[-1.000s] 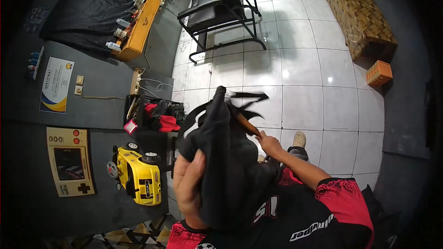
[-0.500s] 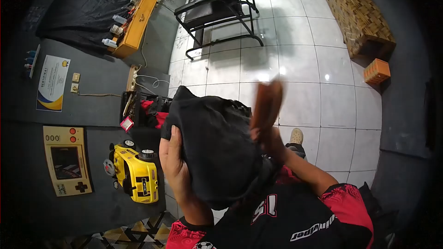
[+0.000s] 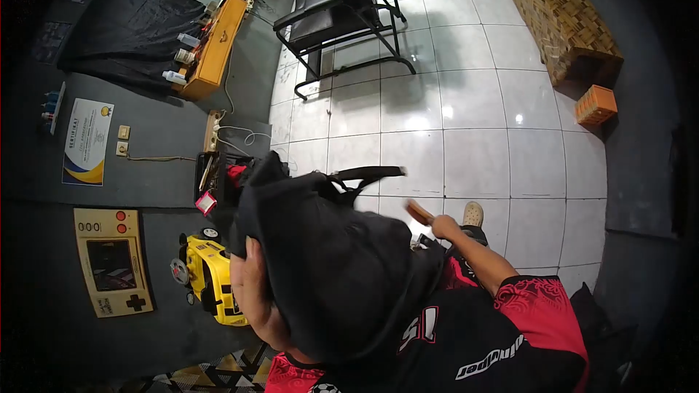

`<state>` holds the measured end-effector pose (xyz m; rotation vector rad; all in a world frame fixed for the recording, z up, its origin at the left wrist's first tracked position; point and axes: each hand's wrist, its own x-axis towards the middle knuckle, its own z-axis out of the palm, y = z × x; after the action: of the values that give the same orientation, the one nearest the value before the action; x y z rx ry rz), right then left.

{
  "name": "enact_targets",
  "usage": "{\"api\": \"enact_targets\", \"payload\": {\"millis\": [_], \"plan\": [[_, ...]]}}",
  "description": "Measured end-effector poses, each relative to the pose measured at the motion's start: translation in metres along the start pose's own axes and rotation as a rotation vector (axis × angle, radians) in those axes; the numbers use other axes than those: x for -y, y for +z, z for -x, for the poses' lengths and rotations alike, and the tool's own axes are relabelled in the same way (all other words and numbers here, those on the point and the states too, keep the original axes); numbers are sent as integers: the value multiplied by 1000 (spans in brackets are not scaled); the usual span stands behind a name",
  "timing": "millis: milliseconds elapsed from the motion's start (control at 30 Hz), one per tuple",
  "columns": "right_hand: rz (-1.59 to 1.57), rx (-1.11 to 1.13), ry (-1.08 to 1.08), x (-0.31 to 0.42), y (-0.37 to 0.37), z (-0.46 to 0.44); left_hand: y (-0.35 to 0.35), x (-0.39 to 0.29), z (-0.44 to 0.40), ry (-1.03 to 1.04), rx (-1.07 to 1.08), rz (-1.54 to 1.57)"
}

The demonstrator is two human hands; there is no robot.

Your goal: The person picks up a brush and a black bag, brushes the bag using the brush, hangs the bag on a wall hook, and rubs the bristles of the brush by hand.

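My left hand point(image 3: 255, 295) is closed on the left side of a black cloth bag point(image 3: 328, 247), thumb on top and the other fingers hidden beneath it. The bag bulges in front of my chest, and a black strap point(image 3: 371, 173) sticks out from its far side. To the right of the bag, my right hand point(image 3: 445, 228) is wrapped round a brown wooden brush point(image 3: 419, 212) that points away to the left. Brush and bag are apart.
A black metal-framed chair point(image 3: 342, 22) stands ahead on the tiled floor point(image 3: 473, 153). At left are a yellow toy car point(image 3: 211, 276), an orange drawer shelf point(image 3: 218, 47) with bottles, and a power strip point(image 3: 212, 131). A woven bench point(image 3: 561, 29) and orange crate point(image 3: 595, 105) stand right.
My right hand and the brush have moved down and back from the bag's far right edge. The bag has shifted left and nearer with my left hand, and its strap now swings out.
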<state>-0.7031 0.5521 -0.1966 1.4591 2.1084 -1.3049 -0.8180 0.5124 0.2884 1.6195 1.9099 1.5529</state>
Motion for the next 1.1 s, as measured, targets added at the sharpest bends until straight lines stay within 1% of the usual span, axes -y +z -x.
{"api": "enact_targets", "payload": {"millis": [33,67,100,133,167,200,233,267,300,333,367,400,433,467,533,567,633,667,700,733,767,800,833,867,900,933,1000,1033,1100], "plan": [[28,25,-20,-16,14,2,-1,6,-1,37,-86,-88],[57,43,-39,-24,20,1,-2,6,-4,45,-84,-88],[55,37,-39,-22,20,-2,-3,6,-7,33,-71,-253],[-122,-76,1,-23,22,-2,-5,7,-9,14,-56,-418],[-298,-187,44,-26,25,-1,-6,11,-10,9,-52,-416],[-653,-73,242,4,-30,32,-7,20,-9,-13,-54,-410],[-661,-277,38,5,-23,23,-9,28,-9,-34,-55,-407],[-1099,-202,-59,22,-46,40,-15,35,-11,-38,-49,-406],[-1533,-117,-163,48,-80,62,-21,42,-14,-6,28,-446],[-1504,-202,-497,69,-104,75,-25,46,-15,25,106,-486],[-1330,-228,-561,88,-130,95,-22,48,-15,23,109,-485],[-1173,-219,-695,99,-147,109,-16,49,-16,40,107,-376],[-1016,13,-671,118,-188,143,-12,51,-17,59,103,-266],[-887,-182,-998,125,-177,134,-9,54,-18,58,105,-266],[-674,-483,-1243,148,-173,141,-8,59,-18,57,60,-195],[-676,-484,-1243,147,-164,137,-11,58,-18,58,62,-196],[-562,-389,-1111,134,-135,109,-23,53,-17,54,132,-409],[-465,-256,-935,126,-127,99,-20,48,-18,55,133,-414],[-370,-124,-758,113,-115,85,-15,41,-19,13,51,-406],[-196,-36,-659,81,-67,38,-10,36,-20,-30,-29,-400],[-212,-148,-641,55,-42,25,-6,34,-22,10,-106,-196],[-81,9,-209,45,-39,28,-2,31,-22,11,-96,-201],[27,-13,-363,3,-5,13,3,29,-21,-22,-206,-10],[-218,-56,-36,-11,11,20,5,28,-20,-58,-314,177],[-456,-96,292,-21,22,22,1,38,-22,15,-328,-97],[-460,-91,288,-38,31,17,-3,40,-24,18,-326,-104],[129,103,-120,-70,47,5,-10,43,-28,68,-126,-158],[131,103,-116,-65,33,13,-14,49,-30,66,-126,-154],[-1124,-29,76,-19,-34,55,-21,63,-32,88,-13,-221]]}}
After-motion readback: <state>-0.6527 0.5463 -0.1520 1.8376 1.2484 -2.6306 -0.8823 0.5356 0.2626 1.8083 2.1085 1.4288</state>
